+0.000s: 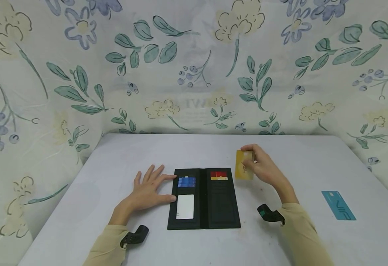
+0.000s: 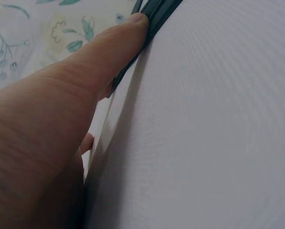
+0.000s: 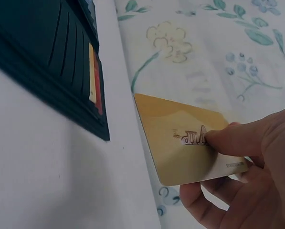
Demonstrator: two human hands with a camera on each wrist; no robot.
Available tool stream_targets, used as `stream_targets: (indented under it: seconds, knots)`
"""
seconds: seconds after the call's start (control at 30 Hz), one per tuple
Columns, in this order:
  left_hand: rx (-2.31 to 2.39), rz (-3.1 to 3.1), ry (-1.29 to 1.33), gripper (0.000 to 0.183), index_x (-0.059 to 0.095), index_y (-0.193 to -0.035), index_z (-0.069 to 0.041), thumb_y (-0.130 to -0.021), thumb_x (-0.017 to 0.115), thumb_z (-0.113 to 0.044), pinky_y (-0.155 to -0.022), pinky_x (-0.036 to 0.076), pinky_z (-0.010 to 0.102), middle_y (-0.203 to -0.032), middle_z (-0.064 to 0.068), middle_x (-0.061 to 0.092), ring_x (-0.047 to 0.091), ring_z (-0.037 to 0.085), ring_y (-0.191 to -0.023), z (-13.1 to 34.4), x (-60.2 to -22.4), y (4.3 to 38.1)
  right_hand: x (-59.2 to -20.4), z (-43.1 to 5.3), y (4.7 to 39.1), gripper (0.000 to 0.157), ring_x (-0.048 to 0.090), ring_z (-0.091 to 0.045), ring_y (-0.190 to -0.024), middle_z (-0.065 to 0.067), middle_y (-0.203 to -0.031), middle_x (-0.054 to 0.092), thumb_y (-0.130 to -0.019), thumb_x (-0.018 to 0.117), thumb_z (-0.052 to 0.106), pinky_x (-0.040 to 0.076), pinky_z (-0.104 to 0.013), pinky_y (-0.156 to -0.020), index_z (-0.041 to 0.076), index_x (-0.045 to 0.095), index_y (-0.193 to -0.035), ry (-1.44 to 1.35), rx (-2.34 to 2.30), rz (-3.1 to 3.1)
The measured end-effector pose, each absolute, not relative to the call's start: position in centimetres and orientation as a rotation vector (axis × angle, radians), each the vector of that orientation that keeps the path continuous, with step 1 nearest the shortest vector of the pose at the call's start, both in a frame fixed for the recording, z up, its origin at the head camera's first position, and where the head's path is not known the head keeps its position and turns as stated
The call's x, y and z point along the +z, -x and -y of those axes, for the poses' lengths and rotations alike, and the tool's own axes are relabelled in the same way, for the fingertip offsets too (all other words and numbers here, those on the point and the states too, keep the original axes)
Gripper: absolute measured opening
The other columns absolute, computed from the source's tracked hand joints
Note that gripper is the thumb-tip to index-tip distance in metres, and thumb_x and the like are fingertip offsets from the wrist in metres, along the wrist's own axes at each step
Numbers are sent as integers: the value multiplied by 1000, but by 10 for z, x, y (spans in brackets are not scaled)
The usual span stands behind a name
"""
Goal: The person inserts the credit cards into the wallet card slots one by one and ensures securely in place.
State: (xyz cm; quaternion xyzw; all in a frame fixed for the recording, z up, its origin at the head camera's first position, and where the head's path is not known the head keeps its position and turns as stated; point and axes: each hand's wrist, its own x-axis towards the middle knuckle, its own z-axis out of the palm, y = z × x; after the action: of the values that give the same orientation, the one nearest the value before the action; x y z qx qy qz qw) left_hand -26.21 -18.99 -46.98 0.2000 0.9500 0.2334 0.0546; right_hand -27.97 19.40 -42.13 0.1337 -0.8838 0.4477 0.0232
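A black card wallet [image 1: 218, 207] lies spread out on the table. Blue cards [image 1: 186, 181] and a white card [image 1: 185, 207] show in its left half; a red card [image 1: 218, 174] and a yellow edge peek from the top right slot. My left hand [image 1: 149, 192] has its fingers spread, thumb and index fingertips touching the wallet's left edge. Pinched between thumb and fingers, a gold VIP card [image 3: 180, 143] is held by my right hand [image 1: 264, 164], just right of the wallet's upper corner. In the right wrist view the card is tilted, its lettering partly under the thumb.
A blue VIP card [image 1: 339, 205] lies flat on the white table [image 1: 210, 251], to the right of the right forearm. Behind the table's far edge hangs a flower-patterned sheet [image 1: 200, 107], which also runs along both sides.
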Motion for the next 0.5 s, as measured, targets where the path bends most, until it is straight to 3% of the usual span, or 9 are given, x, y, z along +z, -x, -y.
stream_targets:
  seconds: [0.5]
  knots:
    - [701,-2888,-599,72,54,-140,-24,-80,69,-61,-111,-11,70,-163,19,19,-1,45,-150,189,-470,262,-438,-147,288,33,53,-30,-106,-18,-129,54,-97,56,-2,51,-36,-83,1,47,-129,-544,1511,2655]
